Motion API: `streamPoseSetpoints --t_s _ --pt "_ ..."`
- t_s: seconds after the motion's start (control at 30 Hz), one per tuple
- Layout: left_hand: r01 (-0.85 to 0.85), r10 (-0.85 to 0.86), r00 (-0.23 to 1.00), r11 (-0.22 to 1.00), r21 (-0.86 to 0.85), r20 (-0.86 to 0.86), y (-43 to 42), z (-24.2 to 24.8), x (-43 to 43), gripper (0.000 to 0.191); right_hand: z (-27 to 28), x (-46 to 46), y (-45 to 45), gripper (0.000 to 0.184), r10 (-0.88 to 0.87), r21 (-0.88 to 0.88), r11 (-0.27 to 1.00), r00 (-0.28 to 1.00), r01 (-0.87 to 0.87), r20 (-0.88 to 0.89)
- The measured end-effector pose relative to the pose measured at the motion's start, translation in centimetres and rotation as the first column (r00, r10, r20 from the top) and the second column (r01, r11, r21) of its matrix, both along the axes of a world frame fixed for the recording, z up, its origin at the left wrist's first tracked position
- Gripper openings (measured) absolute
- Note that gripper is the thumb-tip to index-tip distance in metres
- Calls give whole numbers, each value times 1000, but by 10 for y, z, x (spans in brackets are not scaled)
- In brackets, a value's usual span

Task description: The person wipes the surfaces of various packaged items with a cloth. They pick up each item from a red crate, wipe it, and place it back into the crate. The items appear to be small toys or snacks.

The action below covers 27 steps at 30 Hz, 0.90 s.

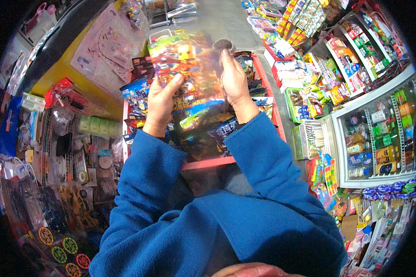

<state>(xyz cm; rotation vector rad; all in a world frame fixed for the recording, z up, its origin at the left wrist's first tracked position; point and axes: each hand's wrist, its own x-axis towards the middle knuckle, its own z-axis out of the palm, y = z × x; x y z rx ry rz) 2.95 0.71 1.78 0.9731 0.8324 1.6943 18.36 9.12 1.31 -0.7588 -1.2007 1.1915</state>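
Note:
Between both hands, a colourful glossy toy packet, blurred at its right side, is held over a red-rimmed bin. My left hand grips its lower left part, the thumb lying across the front. At the packet's right edge is my right hand, its fingers pointing up; a dark brown fuzzy or mesh item shows just above these fingertips, and what it is I cannot tell. Below and beside the packet, the bin holds several more foil packets, among them a blue one on the left.
To the right stand a glass-door drinks cooler, a green basket of snacks and shelves of packaged sweets. On the left are wire racks with bagged goods and a red package. Grey floor shows beyond the bin.

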Motion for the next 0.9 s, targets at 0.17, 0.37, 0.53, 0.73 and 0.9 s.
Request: streamPoseSetpoints --t_s 0.17,0.37,0.53,0.73,0.9 --pt "-195 187 973 980 49 132 3 6 2 31 20 0 -13 43 266 -195 906 863 -376 -429" --pt "-206 189 955 977 50 228 2 8 3 34 45 41 10 42 43 -168 971 810 -173 -585" --pt "-261 244 940 964 45 238 1 10 3 31 89 115 64 35 112 156 988 779 -19 -617" --pt "-175 174 941 984 -22 291 -3 13 12 31 37 123 141 26 -243 -22 969 929 247 -279" --pt "-201 214 937 977 -77 275 -5 14 15 29 -65 128 154 41 15 -95 992 681 81 733"
